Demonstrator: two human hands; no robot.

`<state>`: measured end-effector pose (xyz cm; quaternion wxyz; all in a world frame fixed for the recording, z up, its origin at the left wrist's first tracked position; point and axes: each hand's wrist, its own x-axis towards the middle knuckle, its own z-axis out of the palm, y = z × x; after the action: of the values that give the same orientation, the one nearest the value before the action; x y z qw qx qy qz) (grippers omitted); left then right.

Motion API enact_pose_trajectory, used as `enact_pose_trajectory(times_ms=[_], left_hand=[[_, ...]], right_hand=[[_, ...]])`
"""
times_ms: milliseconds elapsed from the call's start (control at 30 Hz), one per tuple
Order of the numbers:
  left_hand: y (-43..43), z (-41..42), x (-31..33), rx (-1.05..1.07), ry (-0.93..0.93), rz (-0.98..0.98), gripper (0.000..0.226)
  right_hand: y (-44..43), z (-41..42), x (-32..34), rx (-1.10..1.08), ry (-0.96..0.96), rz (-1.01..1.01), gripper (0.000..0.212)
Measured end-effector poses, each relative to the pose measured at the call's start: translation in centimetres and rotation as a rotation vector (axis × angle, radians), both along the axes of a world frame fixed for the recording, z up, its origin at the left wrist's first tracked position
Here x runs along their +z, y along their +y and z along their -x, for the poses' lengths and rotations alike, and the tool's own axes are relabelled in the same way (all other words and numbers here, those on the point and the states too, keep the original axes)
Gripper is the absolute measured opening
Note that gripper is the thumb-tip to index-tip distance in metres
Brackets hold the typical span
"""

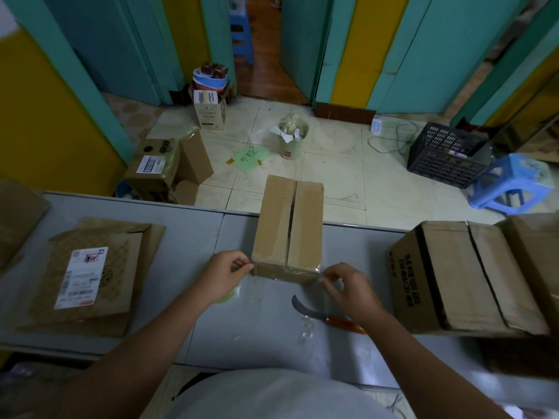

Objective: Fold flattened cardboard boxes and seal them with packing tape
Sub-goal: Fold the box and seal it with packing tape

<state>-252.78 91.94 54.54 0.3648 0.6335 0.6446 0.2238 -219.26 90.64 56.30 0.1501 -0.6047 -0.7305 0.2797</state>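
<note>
A folded cardboard box (289, 228) stands on the grey table (193, 237), its two top flaps closed with a dark gap down the middle. A strip of clear packing tape (287, 272) stretches across its near edge. My left hand (228, 275) pinches the tape's left end at the box's near left corner. My right hand (351, 287) pinches the right end at the near right corner. A green tape roll (228, 294) peeks out under my left wrist.
A curved knife with an orange handle (320, 314) lies by my right wrist. Flattened boxes (90, 276) lie at the left, a bigger folded box (459, 279) at the right. On the floor beyond: boxes, a bucket, a black crate (444, 155), a blue stool (511, 182).
</note>
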Motion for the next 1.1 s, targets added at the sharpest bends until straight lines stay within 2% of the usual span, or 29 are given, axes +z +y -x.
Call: enact_pose_trajectory(times_ms=[367, 600, 800, 933, 1100], left_hand=[[1.4, 1.5, 1.5, -0.173, 0.124, -0.008, 0.005], [0.9, 1.0, 1.2, -0.055, -0.021, 0.061, 0.005], [0.8, 0.4, 1.1, 0.005, -0.096, 0.101, 0.004], [1.2, 0.7, 1.4, -0.037, -0.064, 0.107, 0.004], [2.4, 1.8, 2.2, -0.193, 0.059, 0.072, 0.004]], right_hand=[[0.4, 0.2, -0.9, 0.05, -0.138, 0.039, 0.011], [-0.4, 0.0, -0.7, -0.017, 0.028, 0.025, 0.011], [-0.5, 0.2, -0.5, -0.072, 0.049, 0.021, 0.015], [0.0, 0.2, -0.4, -0.067, 0.037, 0.025, 0.013], [0.9, 0.0, -0.8, -0.02, -0.019, -0.023, 0.011]])
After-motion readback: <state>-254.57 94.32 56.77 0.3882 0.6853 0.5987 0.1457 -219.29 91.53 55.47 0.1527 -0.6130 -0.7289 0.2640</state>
